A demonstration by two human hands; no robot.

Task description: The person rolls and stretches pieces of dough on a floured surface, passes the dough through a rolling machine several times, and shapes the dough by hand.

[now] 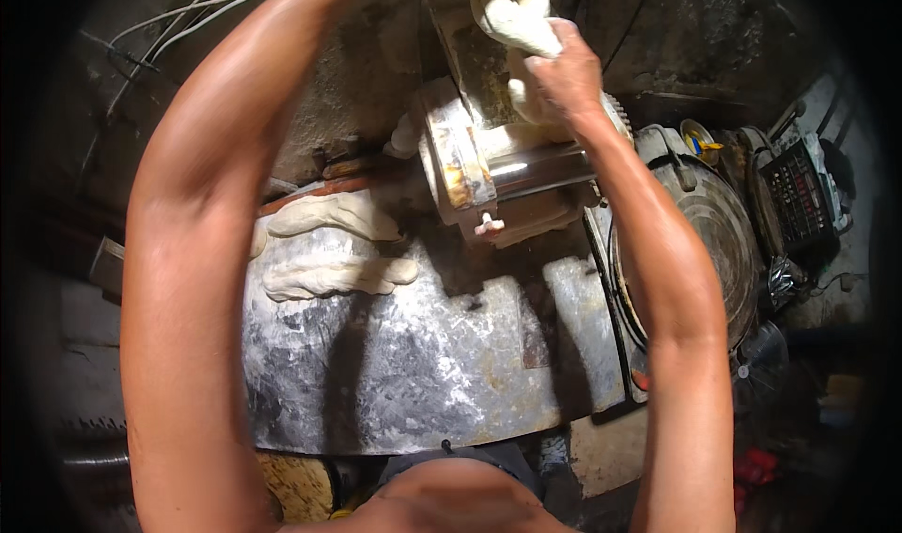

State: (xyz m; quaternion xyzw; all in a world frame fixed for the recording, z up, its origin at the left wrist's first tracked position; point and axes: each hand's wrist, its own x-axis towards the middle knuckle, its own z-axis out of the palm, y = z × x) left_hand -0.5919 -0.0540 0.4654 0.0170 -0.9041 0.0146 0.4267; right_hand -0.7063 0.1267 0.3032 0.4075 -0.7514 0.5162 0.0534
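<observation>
My right hand (569, 75) is raised above a dough sheeter and grips the end of a thick pale dough strip (518, 25). The strip hangs in folds and runs out past the top edge. My left arm stretches up to the top edge, and its hand is out of view. Below the right hand is the sheeter's shiny metal roller (539, 170), with more dough (525, 138) lying along its back. A worn end housing (456, 149) with a star-shaped knob (488, 225) stands at the roller's left. Two long dough pieces, one behind (331, 216) and one in front (338, 277), lie on the table.
The floured metal table (423, 392) spreads before my body. A large round metal lid (715, 251) is beside its right edge. Beyond that are a bowl with a yellow-handled item (701, 144) and a black gridded object (796, 194). White cables (204, 4) hang at upper left.
</observation>
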